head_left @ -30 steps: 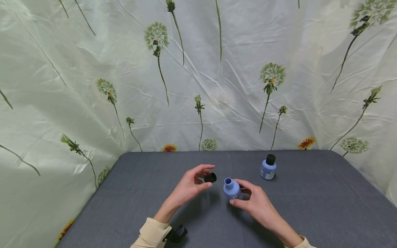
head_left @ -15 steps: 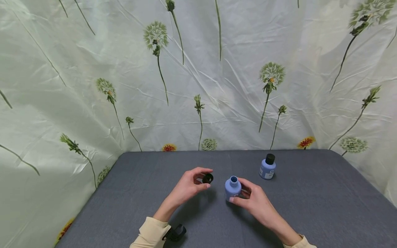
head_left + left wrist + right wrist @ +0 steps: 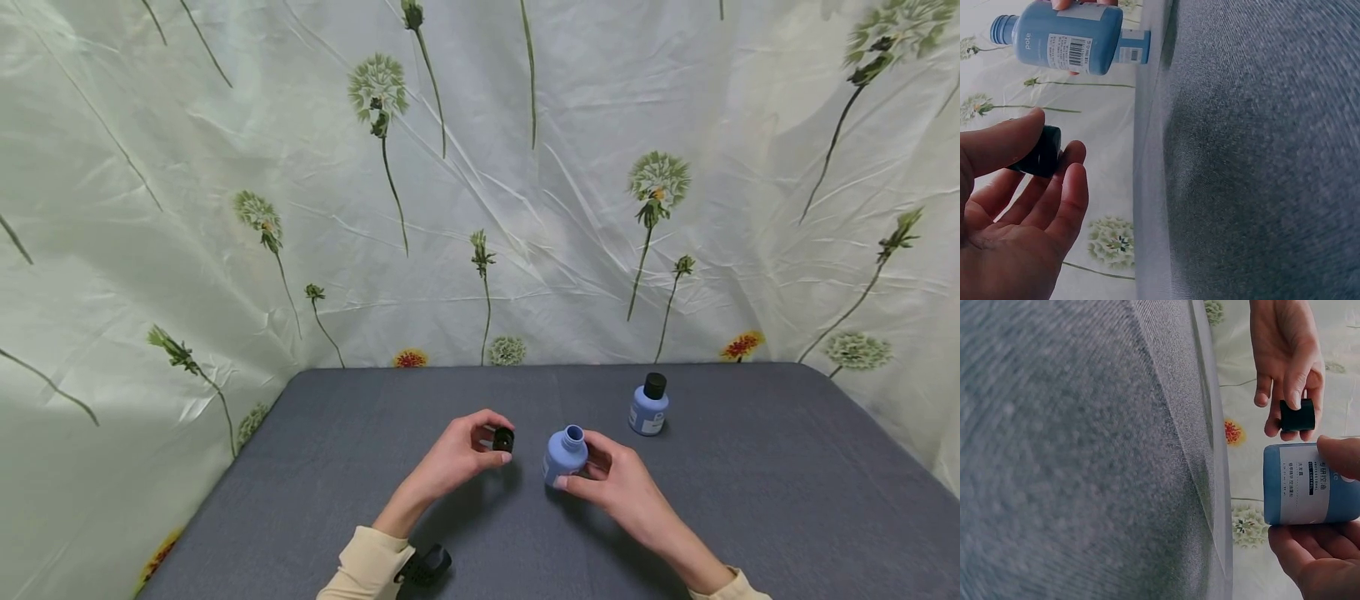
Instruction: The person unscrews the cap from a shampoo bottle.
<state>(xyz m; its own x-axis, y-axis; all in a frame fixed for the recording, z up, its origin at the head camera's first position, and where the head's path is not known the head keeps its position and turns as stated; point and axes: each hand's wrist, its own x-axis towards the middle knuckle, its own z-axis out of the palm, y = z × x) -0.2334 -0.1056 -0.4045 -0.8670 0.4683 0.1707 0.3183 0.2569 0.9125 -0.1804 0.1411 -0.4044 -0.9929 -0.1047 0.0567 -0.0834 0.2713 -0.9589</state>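
Note:
Between thumb and fingers, my left hand (image 3: 459, 454) pinches a black screw cap (image 3: 503, 439), its hollow side showing in the head view. To its right, my right hand (image 3: 618, 475) grips an uncapped blue bottle (image 3: 564, 457) around the body, thumb in front. The bottle's threaded neck (image 3: 1004, 29) is bare, and its mouth faces up, tilted slightly to the right in the head view. Labels with print and a barcode (image 3: 1076, 51) show in the wrist views. Cap and bottle are apart, both held above the table.
A second blue bottle (image 3: 648, 410) with its black cap on stands upright at the back right of the dark grey table (image 3: 360, 450). Behind the table hangs a pale flowered curtain (image 3: 555, 208). A black strap device (image 3: 426, 567) sits at my left wrist.
The right hand's bottle has turned from leaning left to leaning slightly right. The left hand has turned the cap and drawn it slightly down. The second bottle stays in place.

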